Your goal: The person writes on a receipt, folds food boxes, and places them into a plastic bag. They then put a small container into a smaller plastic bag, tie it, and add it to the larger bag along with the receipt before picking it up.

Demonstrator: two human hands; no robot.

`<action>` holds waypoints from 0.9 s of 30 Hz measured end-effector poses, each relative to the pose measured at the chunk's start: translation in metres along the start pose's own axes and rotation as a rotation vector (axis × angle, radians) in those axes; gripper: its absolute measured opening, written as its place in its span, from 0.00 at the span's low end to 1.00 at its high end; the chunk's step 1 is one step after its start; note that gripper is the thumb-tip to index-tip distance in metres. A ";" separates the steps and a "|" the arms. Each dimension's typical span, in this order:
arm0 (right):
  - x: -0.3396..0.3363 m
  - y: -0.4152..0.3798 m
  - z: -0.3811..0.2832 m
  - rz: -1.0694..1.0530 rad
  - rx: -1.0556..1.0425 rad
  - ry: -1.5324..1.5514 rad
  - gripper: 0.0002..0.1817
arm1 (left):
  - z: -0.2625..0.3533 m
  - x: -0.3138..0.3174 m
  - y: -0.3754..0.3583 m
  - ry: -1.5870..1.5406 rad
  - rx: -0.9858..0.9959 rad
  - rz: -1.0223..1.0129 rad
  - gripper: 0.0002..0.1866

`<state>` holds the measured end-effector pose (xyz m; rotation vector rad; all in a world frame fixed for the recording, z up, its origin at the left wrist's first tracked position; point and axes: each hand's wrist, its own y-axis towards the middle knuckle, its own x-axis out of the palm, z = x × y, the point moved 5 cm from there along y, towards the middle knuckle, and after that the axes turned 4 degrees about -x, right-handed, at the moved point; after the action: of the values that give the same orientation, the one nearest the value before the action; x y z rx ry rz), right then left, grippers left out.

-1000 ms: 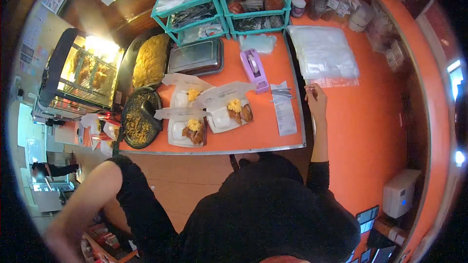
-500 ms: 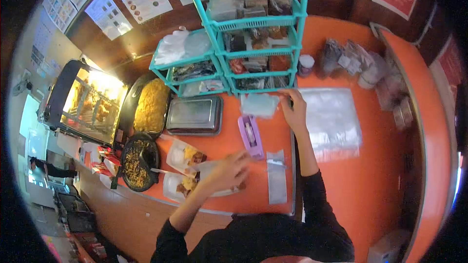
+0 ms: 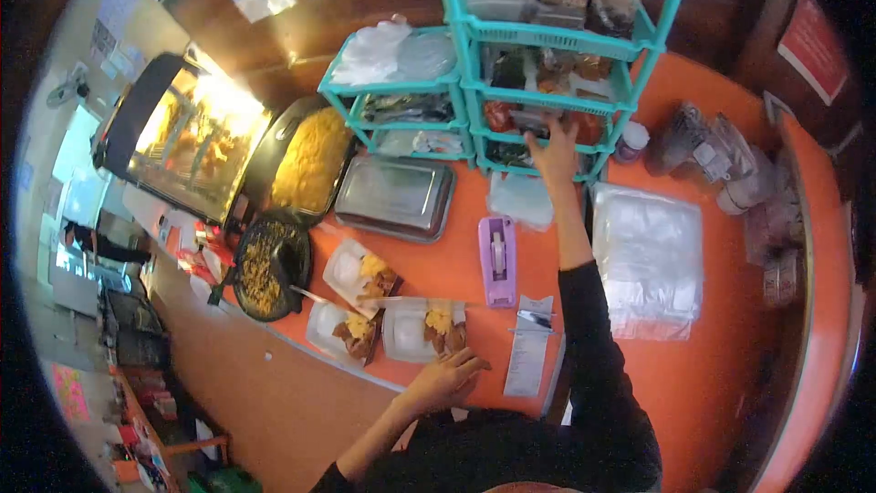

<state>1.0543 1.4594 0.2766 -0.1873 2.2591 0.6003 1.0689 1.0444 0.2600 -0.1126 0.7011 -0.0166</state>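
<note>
Teal shelving (image 3: pixel 557 36) stands at the back of the orange counter (image 3: pixel 721 374), and its lower tier is reached into by the right hand (image 3: pixel 555 148), the arm stretched forward in a black sleeve. The fingers are extended toward the packets (image 3: pixel 511 117) stored on that tier; whether anything is gripped cannot be told. The left hand (image 3: pixel 447 377) is laid flat, fingers spread, on the counter's near edge, touching the front of a white food tray (image 3: pixel 422 329) filled with rice and fried pieces; nothing is grasped by it. 2 more open trays (image 3: pixel 351 269) of the same kind are set just to the left, beside a round black pan (image 3: pixel 269 265) of yellow rice. A purple tape dispenser (image 3: pixel 497 251) is placed between the trays and a stack of clear plastic bags (image 3: pixel 650 260), with a paper receipt (image 3: pixel 531 356) lying near the left hand. Behind the trays, a steel lidded pan (image 3: pixel 397 196) and a lit display warmer (image 3: pixel 187 141) are seen.
</note>
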 end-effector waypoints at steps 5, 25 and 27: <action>-0.026 -0.032 -0.053 0.219 -0.584 0.147 0.13 | -0.024 0.006 -0.028 0.028 -0.130 -0.008 0.12; -0.045 -0.305 -0.170 0.058 -0.573 0.093 0.21 | -0.104 0.070 -0.162 -0.139 -0.338 0.236 0.12; -0.002 -0.281 -0.145 -0.334 -0.425 0.012 0.22 | -0.110 0.078 -0.164 -0.195 -0.355 0.202 0.12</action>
<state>1.0495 1.1436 0.2615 -0.7624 2.0223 0.8874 1.0609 0.8665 0.1441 -0.3786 0.5122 0.3096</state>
